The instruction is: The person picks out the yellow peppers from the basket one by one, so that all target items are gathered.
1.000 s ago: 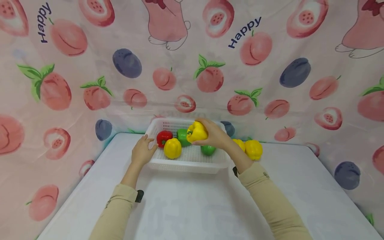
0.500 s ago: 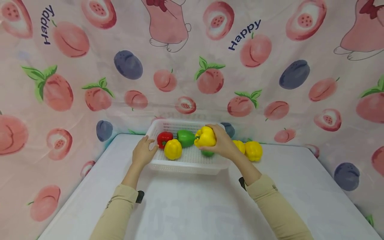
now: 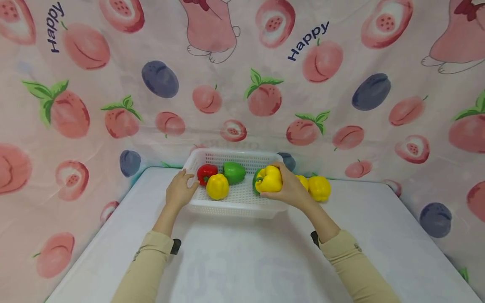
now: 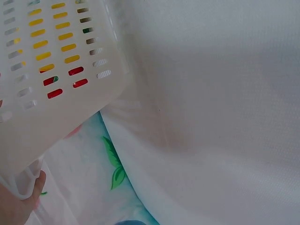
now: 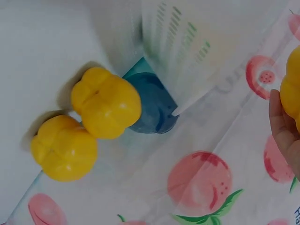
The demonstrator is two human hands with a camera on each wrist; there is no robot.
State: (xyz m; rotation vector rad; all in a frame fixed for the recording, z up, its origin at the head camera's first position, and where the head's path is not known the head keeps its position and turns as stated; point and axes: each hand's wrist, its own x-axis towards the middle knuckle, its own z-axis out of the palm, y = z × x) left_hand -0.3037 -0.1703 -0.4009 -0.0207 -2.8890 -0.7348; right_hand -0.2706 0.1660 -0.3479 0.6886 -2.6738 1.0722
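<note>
A yellow bell pepper is held in my right hand over the right part of a white plastic basket. At the right wrist view's edge, part of the same pepper shows with the fingers round it. My left hand grips the basket's left rim, and a finger curls over it in the left wrist view. Inside lie a red bell pepper, another yellow pepper and a green pepper. A second green pepper is mostly hidden behind the held one.
Just right of the basket, two yellow peppers sit side by side on the white table, one nearer and one partly covered by my right hand. A fruit-print cloth hangs behind and along the sides.
My right hand has moved right and slightly lower with the yellow pepper, from the basket's middle to its right part. The middle green pepper is uncovered. The left hand stays on the rim.
</note>
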